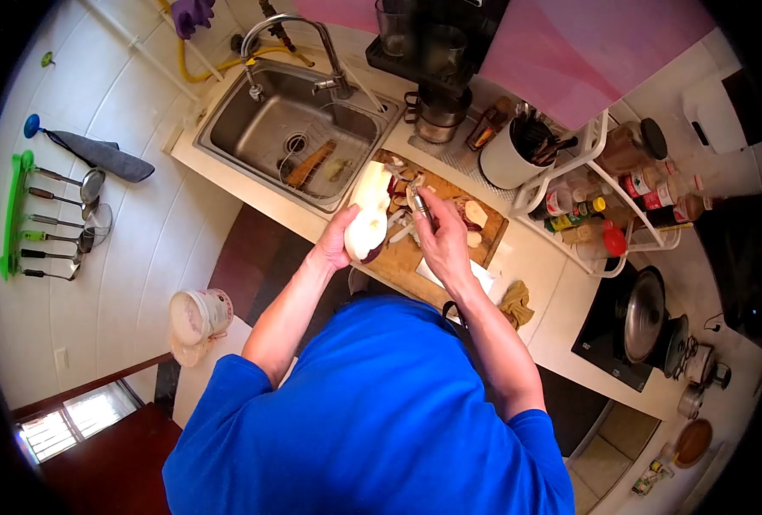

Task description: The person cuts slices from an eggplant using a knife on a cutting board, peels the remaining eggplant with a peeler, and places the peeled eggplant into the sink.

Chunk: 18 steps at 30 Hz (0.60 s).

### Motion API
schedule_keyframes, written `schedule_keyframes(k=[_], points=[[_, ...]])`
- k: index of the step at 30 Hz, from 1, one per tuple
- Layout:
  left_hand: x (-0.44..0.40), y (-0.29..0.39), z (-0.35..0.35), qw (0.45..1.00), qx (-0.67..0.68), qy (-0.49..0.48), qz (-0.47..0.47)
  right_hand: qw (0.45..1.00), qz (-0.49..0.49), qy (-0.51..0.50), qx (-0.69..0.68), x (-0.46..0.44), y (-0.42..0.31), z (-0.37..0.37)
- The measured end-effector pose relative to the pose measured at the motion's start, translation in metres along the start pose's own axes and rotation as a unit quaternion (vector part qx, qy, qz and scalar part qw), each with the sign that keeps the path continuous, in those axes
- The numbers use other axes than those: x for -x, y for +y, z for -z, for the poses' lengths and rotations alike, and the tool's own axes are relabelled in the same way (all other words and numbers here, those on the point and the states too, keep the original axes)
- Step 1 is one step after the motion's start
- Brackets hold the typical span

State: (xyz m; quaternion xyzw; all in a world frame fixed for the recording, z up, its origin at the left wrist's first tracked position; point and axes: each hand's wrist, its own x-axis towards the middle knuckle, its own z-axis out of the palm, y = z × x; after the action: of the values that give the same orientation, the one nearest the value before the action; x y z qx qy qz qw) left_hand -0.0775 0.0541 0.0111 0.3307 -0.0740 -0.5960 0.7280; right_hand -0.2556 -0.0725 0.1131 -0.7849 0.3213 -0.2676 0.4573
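Left hand [338, 236] grips my vegetable [366, 221], right hand [443, 240] my peeler [420, 204]; visible side mostly bare, purple skin left at near end.

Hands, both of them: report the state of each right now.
Left hand: closed, holding a long pale partly peeled vegetable with dark purple skin at its near end.
Right hand: closed, holding a slim silver metal tool.
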Motion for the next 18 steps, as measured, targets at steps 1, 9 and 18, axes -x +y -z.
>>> schedule_keyframes(k=[1,9,18], points=[[0.001,0.0,-0.001,1.0,0.001,0.0,-0.001,1.0,-0.011,-0.01,0.004,0.0,-0.003,0.001],[-0.012,0.001,-0.004,0.999,-0.035,0.002,0.023,0.998,0.028,0.061,0.017,0.008,0.014,-0.034],[-0.032,-0.012,-0.019,0.992,0.04,0.122,0.006,0.993,-0.096,-0.019,-0.064,0.034,0.031,-0.043]])
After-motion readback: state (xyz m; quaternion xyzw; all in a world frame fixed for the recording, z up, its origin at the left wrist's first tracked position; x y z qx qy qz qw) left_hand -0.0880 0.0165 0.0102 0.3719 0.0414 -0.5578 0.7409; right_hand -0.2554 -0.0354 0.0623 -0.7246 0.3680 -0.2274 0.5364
